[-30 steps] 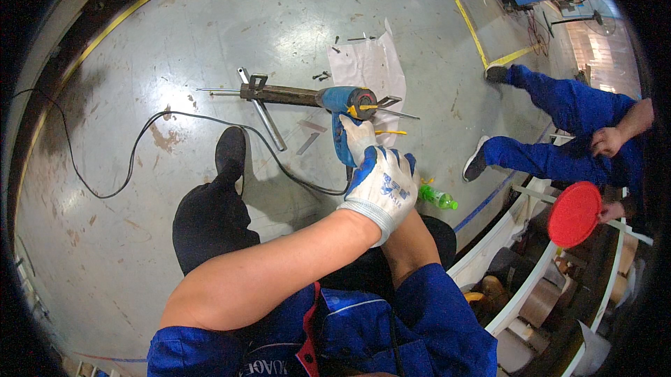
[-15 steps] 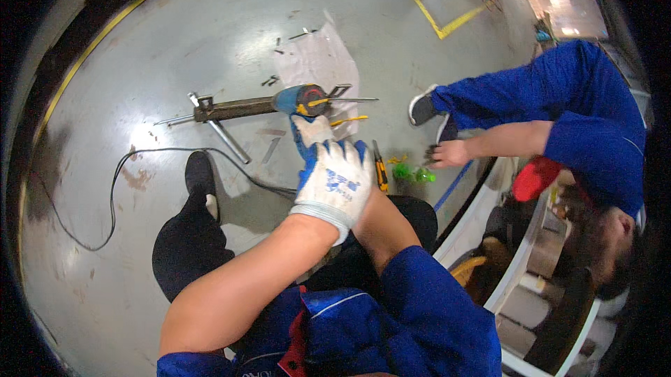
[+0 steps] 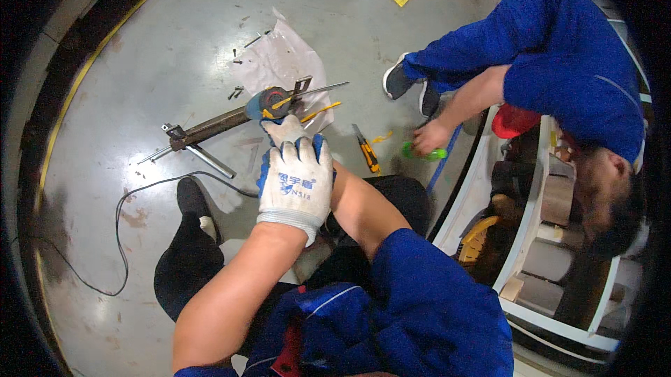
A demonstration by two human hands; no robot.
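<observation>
Both my hands wear white work gloves with blue palms. My right hand is closed around the handle of a blue power drill. Over it lies my left hand, its fingers curled around my right hand; the palm side and the lower handle are hidden. A dark square metal bar extends leftward from the drill, ending in a bracket. To the drill's right a thin metal rod points away, above a yellow stick-like piece.
A plastic sheet and several screws lie beyond the drill. A black cord curves across the left floor. An orange-and-black hand tool lies to the right. There, a co-worker's hand touches a green object beside a white-framed rack.
My view has shifted, so the drill and hands appear farther left. The metal bar appears more tilted. The co-worker's hand has moved onto the green object. My grip looks the same.
</observation>
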